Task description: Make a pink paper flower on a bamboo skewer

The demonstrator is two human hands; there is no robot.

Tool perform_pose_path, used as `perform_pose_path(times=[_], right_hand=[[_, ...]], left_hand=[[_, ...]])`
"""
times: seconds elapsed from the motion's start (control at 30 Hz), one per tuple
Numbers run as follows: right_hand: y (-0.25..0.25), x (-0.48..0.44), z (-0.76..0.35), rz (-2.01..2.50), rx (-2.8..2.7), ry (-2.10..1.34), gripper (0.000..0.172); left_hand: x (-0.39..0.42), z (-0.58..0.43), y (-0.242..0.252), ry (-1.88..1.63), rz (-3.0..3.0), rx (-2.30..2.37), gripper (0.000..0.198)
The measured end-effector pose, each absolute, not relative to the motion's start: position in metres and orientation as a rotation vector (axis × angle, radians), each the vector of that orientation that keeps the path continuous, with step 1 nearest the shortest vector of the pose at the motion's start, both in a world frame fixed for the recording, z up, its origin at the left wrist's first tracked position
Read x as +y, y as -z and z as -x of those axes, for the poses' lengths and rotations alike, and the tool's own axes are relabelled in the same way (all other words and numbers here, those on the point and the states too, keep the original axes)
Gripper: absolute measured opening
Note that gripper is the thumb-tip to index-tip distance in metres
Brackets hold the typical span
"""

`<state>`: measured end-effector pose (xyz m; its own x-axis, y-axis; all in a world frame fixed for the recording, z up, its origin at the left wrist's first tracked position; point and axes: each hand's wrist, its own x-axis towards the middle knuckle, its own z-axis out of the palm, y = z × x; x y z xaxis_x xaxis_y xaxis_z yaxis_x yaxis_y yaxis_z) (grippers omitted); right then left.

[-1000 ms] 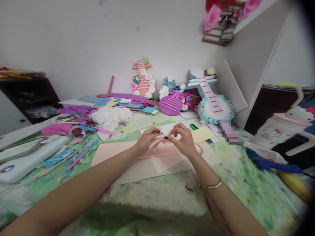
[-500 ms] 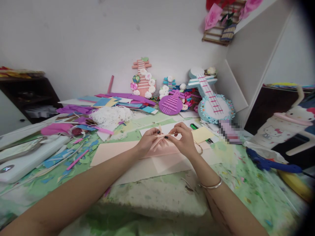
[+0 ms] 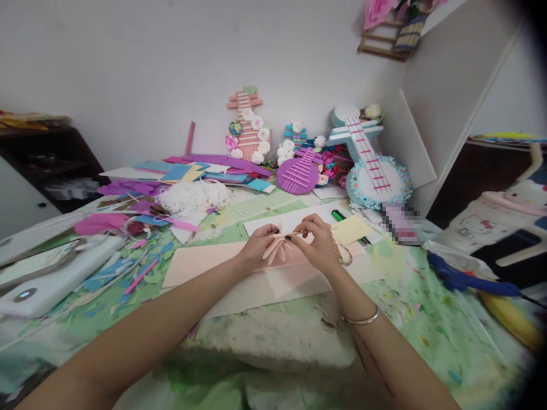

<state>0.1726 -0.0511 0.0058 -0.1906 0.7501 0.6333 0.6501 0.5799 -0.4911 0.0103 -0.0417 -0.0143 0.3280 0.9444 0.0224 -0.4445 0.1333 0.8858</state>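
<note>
My left hand (image 3: pixel 259 249) is closed, pinching a fan of pale pink paper petals (image 3: pixel 280 251) that spreads downward below the fingertips. My right hand (image 3: pixel 315 242) meets it from the other side, thumb and finger pinched on a thin pale stick (image 3: pixel 296 234) lying across the top of the petals. Just behind the right palm show gold looped handles (image 3: pixel 344 254), like those of scissors; whether the hand holds them I cannot tell. Pale pink paper sheets (image 3: pixel 205 261) lie flat under both hands, and a yellow paper piece (image 3: pixel 352 229) is to the right.
Decorated paper instruments (image 3: pixel 379 176) lean against the wall. Left of centre are a heap of white paper shreds (image 3: pixel 194 196) and coloured paper. A white device (image 3: pixel 60 279) lies far left. At the right are a blue glue gun (image 3: pixel 470 279) and a white cup (image 3: pixel 478 222).
The petals have turned and now fan out more plainly below the fingers. Both hands stay together in nearly the same place. The camera view has shifted slightly.
</note>
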Motion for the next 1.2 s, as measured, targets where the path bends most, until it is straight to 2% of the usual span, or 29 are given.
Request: perform_pose_path(times=[0.7, 1.2], right_hand=[[0.0006, -0.0483, -0.1729, 1.188, -1.902, -0.227, 0.016], [-0.0017, -0.0487, -0.1763, 1.213, -1.923, -0.230, 0.017]], left_hand=[[-0.0359, -0.0053, 0.0182, -1.017, -0.860, 0.710, 0.016], [-0.0328, -0.0038, 0.0242, -1.004, -0.861, 0.747, 0.022]])
